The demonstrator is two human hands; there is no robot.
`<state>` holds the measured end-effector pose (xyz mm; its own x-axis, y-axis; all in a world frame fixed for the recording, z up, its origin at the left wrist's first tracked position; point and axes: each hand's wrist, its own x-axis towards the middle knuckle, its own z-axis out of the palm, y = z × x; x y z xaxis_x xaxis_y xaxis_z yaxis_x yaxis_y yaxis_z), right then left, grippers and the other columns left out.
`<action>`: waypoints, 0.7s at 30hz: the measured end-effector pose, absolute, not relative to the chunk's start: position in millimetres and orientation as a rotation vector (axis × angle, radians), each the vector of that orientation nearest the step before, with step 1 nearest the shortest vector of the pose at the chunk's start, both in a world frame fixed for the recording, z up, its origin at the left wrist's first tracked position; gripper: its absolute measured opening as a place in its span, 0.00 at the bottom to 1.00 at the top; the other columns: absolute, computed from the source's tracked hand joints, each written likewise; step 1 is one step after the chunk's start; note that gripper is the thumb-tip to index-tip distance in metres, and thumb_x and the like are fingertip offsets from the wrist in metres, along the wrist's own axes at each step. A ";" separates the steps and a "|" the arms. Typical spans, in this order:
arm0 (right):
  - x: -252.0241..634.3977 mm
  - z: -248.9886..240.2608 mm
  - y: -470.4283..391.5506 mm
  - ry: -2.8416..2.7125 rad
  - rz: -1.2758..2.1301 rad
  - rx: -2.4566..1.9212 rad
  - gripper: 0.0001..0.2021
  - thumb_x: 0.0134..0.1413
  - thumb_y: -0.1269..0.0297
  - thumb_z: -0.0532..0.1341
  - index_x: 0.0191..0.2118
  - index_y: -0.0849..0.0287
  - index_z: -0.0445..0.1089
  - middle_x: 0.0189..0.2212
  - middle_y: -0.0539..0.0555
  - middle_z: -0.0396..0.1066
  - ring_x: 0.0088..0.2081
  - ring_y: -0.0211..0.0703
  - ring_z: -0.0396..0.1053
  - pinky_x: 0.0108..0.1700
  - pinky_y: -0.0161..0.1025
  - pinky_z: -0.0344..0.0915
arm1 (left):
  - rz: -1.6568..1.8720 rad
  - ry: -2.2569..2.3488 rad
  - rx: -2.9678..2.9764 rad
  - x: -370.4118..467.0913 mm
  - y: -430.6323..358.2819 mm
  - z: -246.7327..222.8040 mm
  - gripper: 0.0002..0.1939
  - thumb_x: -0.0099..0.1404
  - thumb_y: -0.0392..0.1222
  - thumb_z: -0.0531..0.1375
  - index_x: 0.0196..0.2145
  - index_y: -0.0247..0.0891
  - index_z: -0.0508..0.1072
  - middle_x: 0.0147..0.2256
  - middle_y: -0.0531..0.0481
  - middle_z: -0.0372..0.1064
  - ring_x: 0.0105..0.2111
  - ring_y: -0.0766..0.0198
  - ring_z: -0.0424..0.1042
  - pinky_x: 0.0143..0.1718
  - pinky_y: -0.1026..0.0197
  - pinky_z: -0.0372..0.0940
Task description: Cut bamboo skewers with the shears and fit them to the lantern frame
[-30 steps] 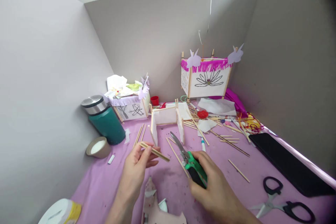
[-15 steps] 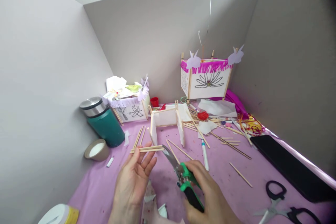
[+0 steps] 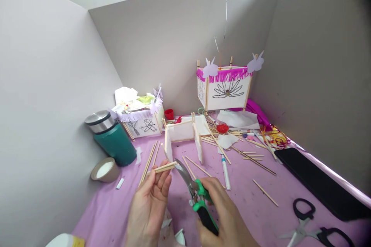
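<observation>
Between the thumb and fingers of my left hand (image 3: pixel 153 197) are thin wooden sticks (image 3: pixel 164 168), pointing right and slightly up. My right hand (image 3: pixel 223 210) is closed round the green-and-black handles of pruning shears (image 3: pixel 199 197). The metal blades of the shears reach the right ends of the sticks; whether they bite into the wood I cannot tell. Just beyond my hands stands a three-sided frame of sticks and white paper (image 3: pixel 182 133). More loose sticks (image 3: pixel 199 167) lie to its right.
A green flask (image 3: pixel 114 142) and a small bowl (image 3: pixel 104 170) stand left. Behind are two paper lanterns, one with purple fringe (image 3: pixel 136 116), one with magenta fringe (image 3: pixel 227 88). Scissors (image 3: pixel 304 224), a black slab (image 3: pixel 315 185) and a marker (image 3: pixel 226 171) lie right. Grey panels (image 3: pixel 174 46) surround the table.
The sticks in my left hand have tilted, their right ends rising. The shears have shifted slightly left with their blades still at the stick ends. The whole view has moved a little.
</observation>
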<state>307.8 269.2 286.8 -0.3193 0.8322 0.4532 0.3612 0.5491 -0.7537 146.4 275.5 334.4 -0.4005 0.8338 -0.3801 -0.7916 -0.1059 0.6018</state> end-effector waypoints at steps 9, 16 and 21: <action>307.0 293.1 267.1 -1.903 0.749 -0.948 0.27 0.39 0.80 0.54 0.50 0.56 0.57 0.41 0.54 0.63 0.44 0.44 0.66 0.45 0.39 0.66 | 1.805 0.939 0.061 144.1 271.3 335.6 0.15 0.66 0.27 0.47 0.41 0.30 0.72 0.33 0.41 0.77 0.30 0.63 0.78 0.30 0.67 0.74; 307.3 293.6 267.0 -1.906 0.757 -0.960 0.27 0.38 0.79 0.54 0.49 0.56 0.58 0.39 0.54 0.63 0.42 0.43 0.66 0.43 0.37 0.66 | 1.846 0.955 0.116 145.5 270.3 336.2 0.14 0.66 0.27 0.47 0.35 0.30 0.73 0.32 0.42 0.76 0.31 0.64 0.77 0.31 0.66 0.74; 306.9 295.7 269.3 -1.890 0.827 -0.982 0.16 0.42 0.77 0.54 0.41 0.58 0.62 0.33 0.51 0.64 0.35 0.40 0.66 0.37 0.36 0.65 | 1.858 0.956 0.114 142.6 270.8 337.7 0.14 0.66 0.26 0.47 0.35 0.30 0.72 0.31 0.43 0.76 0.30 0.64 0.77 0.30 0.67 0.74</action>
